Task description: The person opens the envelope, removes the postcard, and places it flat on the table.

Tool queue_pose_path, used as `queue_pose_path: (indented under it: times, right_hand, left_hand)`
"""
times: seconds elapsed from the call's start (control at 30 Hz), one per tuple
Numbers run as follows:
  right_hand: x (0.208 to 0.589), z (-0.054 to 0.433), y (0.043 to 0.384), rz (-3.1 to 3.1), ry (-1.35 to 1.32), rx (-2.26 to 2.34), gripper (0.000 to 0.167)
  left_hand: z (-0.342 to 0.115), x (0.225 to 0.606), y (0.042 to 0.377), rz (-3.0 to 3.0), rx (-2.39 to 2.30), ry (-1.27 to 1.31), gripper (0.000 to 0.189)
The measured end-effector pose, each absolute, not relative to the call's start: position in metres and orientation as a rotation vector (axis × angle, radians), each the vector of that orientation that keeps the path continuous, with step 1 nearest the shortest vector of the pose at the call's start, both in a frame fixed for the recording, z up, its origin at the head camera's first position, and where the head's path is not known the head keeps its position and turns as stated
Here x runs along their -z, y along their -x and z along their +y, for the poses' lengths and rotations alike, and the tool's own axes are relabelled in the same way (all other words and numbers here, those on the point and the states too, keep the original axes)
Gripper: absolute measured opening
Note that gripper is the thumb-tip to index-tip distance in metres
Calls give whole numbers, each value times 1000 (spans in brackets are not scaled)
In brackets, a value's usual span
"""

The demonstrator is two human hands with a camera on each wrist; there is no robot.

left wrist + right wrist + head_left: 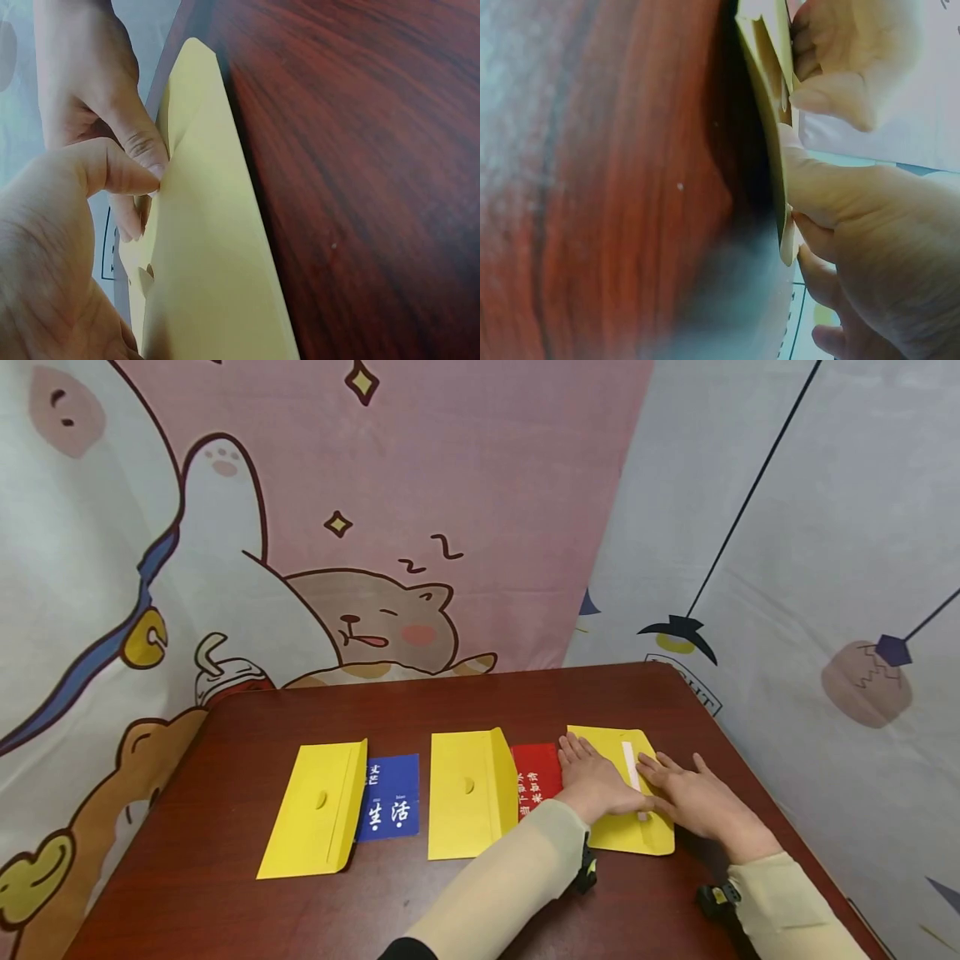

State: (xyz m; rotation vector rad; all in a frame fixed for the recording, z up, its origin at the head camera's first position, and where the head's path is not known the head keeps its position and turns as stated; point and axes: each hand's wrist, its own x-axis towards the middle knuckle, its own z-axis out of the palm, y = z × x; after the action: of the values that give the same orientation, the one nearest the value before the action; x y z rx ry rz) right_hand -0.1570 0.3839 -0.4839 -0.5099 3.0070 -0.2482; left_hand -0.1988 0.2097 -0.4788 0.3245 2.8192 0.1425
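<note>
A yellow envelope (611, 831) lies at the right of the table, its flap side with a white strip (630, 764) facing up. My left hand (592, 777) rests on this envelope with its fingers stretched toward the far edge. Over the envelope's right edge is my right hand (693, 797), fingers extended and spread. The two thumbs come close together near the white strip. In the left wrist view, the left thumb (124, 169) touches the envelope's paper (214, 225). The right wrist view shows the right thumb (810, 176) against the envelope's edge (774, 135).
A middle yellow envelope (457, 793) has a red card (534, 768) beside it, partly hidden by the left arm. Farther left, another yellow envelope (311, 810) lies beside a blue card (393, 793) with white characters. Printed cloth (480, 485) hangs behind the brown table (262, 710).
</note>
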Motion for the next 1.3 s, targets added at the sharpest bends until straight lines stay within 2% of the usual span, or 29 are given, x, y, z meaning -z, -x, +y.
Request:
queue_pose_path:
  times: [0.2, 0.6, 0.77, 0.97, 1.3]
  right_hand:
    - [482, 383, 156, 2989, 526, 271, 65]
    - [487, 374, 152, 3089, 728, 66, 67]
    - [489, 372, 152, 3045, 778, 119, 67]
    - [493, 375, 151, 3006, 749, 153, 60]
    - [494, 379, 151, 2983, 706, 220, 64]
  left_hand:
    - [211, 479, 198, 2824, -123, -333, 142]
    - [214, 483, 198, 2837, -141, -319, 136]
    - [214, 482, 197, 2834, -122, -309, 134]
    - [214, 484, 199, 2842, -105, -321, 133]
    - [215, 486, 200, 2833, -87, -328, 134]
